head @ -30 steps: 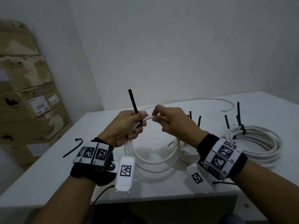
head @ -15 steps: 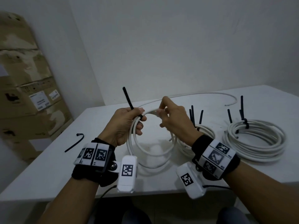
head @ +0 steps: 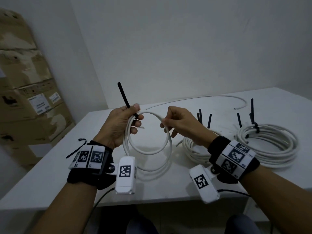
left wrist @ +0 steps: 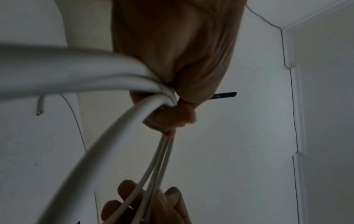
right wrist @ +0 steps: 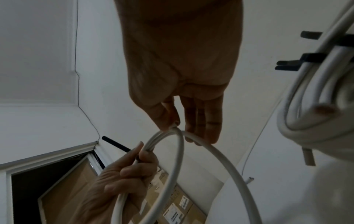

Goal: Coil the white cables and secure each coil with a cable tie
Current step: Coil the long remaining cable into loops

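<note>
Desk (head: 50, 174): white, set against a pale wall; it carries the cables and the ties
Cardboard boxes (head: 25, 102): stacked at the left, beside the desk
Tied coil (head: 268, 144): white, flat on the desk at the right; black ties stand up from its far edge
Second coil (head: 194, 147): white, on the desk partly behind the right wrist; black tie tails rise behind it
Loose cable (head: 148, 151): white, gathered in a few loops held up between the two hands, the lowest loop hanging close to the desk; its free length runs away over the desk toward the far right, ending in a curve
Left hand (head: 118, 125): fingers curled round the loops at their upper left; thumb pressed on top, clamping the strands together
Right hand (head: 179, 122): thumb and forefinger pinch the cable at the upper right of the loop; the other fingers (right wrist: 203, 121) lie nearly straight and close together beside it
Cable tie (head: 124, 97): black, held in the left hand along with the loops; its tail sticks up and to the left above the thumb
Spare tie (head: 76, 149): black, hooked at one end; it lies on the desk left of the left wrist
</note>
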### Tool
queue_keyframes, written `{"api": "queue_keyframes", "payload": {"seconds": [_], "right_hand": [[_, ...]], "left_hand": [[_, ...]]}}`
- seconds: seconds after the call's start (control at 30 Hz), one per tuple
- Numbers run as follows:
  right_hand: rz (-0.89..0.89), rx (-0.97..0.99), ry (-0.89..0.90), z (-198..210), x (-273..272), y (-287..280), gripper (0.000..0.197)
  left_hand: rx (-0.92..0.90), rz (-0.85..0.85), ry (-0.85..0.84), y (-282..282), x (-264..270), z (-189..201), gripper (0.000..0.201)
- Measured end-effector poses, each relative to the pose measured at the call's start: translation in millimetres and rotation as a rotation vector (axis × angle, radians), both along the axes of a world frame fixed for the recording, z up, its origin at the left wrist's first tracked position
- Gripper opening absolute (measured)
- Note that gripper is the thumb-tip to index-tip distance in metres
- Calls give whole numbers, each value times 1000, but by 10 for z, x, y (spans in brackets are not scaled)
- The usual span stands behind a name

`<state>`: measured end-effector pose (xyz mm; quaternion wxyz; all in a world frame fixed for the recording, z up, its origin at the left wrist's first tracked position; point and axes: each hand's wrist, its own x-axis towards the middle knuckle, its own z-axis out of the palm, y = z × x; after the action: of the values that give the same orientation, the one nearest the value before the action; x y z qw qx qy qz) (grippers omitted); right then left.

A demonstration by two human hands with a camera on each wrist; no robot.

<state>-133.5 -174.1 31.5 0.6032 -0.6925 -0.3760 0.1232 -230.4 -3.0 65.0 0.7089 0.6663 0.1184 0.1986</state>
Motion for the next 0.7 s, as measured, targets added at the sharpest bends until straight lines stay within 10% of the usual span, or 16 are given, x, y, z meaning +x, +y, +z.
{"api": "queue_keyframes", "payload": {"seconds": [0.27,0.4,0.7], "right_hand": [[91,257,470,-10,-120,58,29],[81,362,743,-18,-101,50,21],[120,-1,521,69,-23,-22,17]], "left_hand": [[-339,-39,-5,116,14,-9,19],[-195,-58,74,149,-44,-16,18],[-42,-46,137,63,-148,-121,18]]}}
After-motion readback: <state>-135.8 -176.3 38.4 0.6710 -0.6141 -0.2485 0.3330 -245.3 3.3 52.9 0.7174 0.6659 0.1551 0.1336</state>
